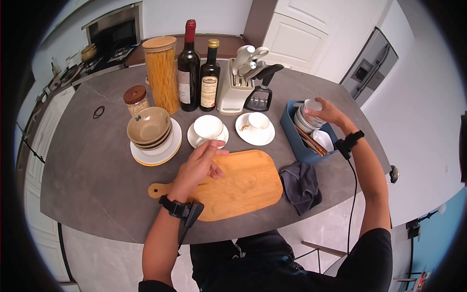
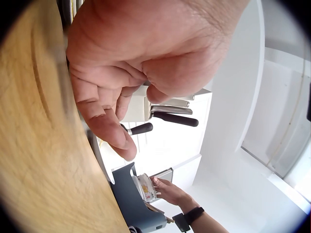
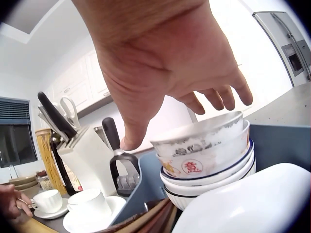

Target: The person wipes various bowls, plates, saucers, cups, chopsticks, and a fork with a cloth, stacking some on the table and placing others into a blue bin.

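My right hand [image 1: 326, 113] is spread over a stack of patterned bowls [image 3: 209, 150] at the blue bin's [image 1: 294, 138] far end. In the right wrist view its thumb is left of the top rim and its fingers [image 3: 224, 98] hang just above the rim, with nothing gripped. A white square-edged dish [image 1: 322, 140] and brown wooden sticks [image 1: 311, 142] share the bin. My left hand [image 1: 197, 168] hovers over the wooden cutting board [image 1: 243, 187], fingers loosely bent and holding nothing. It is nearest to a white cup [image 1: 208, 127] on a saucer.
A second cup [image 1: 258, 121] on its saucer stands near the bin. Brown bowls [image 1: 148, 127] are stacked on plates at left. A pasta jar [image 1: 162, 73], wine bottle [image 1: 188, 73], sauce bottle [image 1: 210, 80] and knife block [image 1: 233, 95] line the back. A grey cloth [image 1: 301, 187] lies beside the board.
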Available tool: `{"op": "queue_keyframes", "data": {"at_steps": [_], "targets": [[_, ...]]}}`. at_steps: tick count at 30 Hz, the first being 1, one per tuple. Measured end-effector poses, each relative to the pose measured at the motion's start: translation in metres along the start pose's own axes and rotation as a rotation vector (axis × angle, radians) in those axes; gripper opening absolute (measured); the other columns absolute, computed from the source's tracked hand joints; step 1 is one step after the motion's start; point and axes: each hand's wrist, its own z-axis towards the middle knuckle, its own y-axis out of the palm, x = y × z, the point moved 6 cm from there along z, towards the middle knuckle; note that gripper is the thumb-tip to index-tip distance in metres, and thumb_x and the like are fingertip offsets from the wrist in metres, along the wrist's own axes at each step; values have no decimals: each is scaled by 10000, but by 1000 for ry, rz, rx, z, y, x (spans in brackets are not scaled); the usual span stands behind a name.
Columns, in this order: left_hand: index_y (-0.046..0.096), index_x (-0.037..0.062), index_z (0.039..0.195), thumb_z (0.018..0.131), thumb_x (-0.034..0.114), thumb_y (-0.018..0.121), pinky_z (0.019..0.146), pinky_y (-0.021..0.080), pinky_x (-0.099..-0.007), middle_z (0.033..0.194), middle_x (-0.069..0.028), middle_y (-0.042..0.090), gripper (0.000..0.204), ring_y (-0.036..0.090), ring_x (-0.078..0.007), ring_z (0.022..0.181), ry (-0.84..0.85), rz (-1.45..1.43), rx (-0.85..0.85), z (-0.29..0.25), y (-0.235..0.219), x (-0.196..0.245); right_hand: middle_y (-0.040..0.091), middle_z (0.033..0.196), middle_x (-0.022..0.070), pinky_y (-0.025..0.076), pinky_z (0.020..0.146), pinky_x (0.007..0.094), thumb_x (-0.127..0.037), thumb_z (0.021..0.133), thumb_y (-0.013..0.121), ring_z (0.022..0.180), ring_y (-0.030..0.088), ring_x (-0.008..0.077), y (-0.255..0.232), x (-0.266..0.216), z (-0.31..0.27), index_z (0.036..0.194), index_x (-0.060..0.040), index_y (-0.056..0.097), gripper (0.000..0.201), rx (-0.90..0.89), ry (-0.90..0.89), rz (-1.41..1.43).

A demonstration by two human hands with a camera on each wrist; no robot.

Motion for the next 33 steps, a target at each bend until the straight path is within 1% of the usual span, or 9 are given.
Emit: {"op": "queue_keyframes", "data": {"at_steps": [3, 5, 8, 14, 18, 20, 23, 27, 33], "targets": [[532, 74, 1394, 1109, 433, 358, 651, 528, -245, 1243, -116, 675, 490, 667, -111, 714, 5, -20, 0, -2, 0, 4, 654, 1237, 294, 514, 988, 451, -575, 811, 782, 1175, 640, 382, -25, 19, -12, 1328, 93, 591, 865, 205, -8, -21], [530, 71, 1393, 1109, 428, 361, 651, 526, -242, 1244, -118, 673, 487, 663, -110, 711, 14, -10, 4, -2, 0, 4, 714, 948, 223, 546, 810, 417, -504, 790, 799, 937, 700, 348, -35, 29, -29, 1116, 95, 707, 687, 118, 137, 17], [527, 64, 1388, 1109, 425, 364, 652, 525, -241, 1252, -124, 666, 485, 662, -111, 711, 38, 4, -5, -1, -1, 3, 703, 896, 155, 511, 675, 361, -332, 808, 818, 778, 645, 222, -18, 26, -63, 1067, 87, 711, 505, -146, 288, 30], [523, 55, 1379, 1109, 412, 365, 650, 525, -240, 1268, -130, 654, 474, 663, -116, 719, 57, 4, -22, -1, 0, 2, 606, 706, 68, 417, 487, 347, -442, 714, 842, 544, 521, 186, 25, 28, -68, 892, 13, 716, 504, -365, 221, -68], [520, 53, 1382, 1108, 407, 367, 652, 526, -244, 1276, -136, 650, 473, 661, -119, 716, 38, -1, -8, 0, -1, 2, 564, 692, 55, 398, 478, 330, -488, 686, 850, 541, 495, 173, 31, 18, -65, 939, 17, 721, 579, -348, 224, -132], [519, 47, 1384, 1107, 412, 373, 655, 528, -248, 1280, -141, 651, 481, 663, -123, 711, 36, -2, -6, 2, -1, -1, 676, 886, 146, 493, 622, 351, -456, 740, 812, 745, 632, 253, 32, 8, -69, 1177, 45, 684, 677, -474, 352, -231], [519, 44, 1387, 1105, 418, 377, 657, 532, -254, 1281, -144, 652, 490, 664, -128, 709, 34, 0, -16, 3, 0, -4, 707, 1059, 250, 550, 752, 401, -495, 791, 755, 931, 701, 347, 43, 15, -56, 1211, 88, 656, 726, -385, 211, -343], [518, 44, 1391, 1103, 424, 379, 656, 531, -256, 1282, -146, 653, 496, 667, -133, 710, 5, 12, -12, 4, 1, -5, 605, 1313, 339, 467, 1053, 444, -623, 866, 581, 1280, 563, 443, 61, 29, -46, 1212, 110, 667, 815, -270, 232, -485], [515, 39, 1392, 1101, 418, 384, 655, 532, -258, 1283, -140, 656, 495, 673, -140, 712, 3, 19, -12, 5, 2, -7, 670, 1197, 260, 541, 883, 406, -497, 888, 678, 1053, 675, 325, 37, -17, -78, 1252, 150, 589, 748, -439, 327, -66]]}}
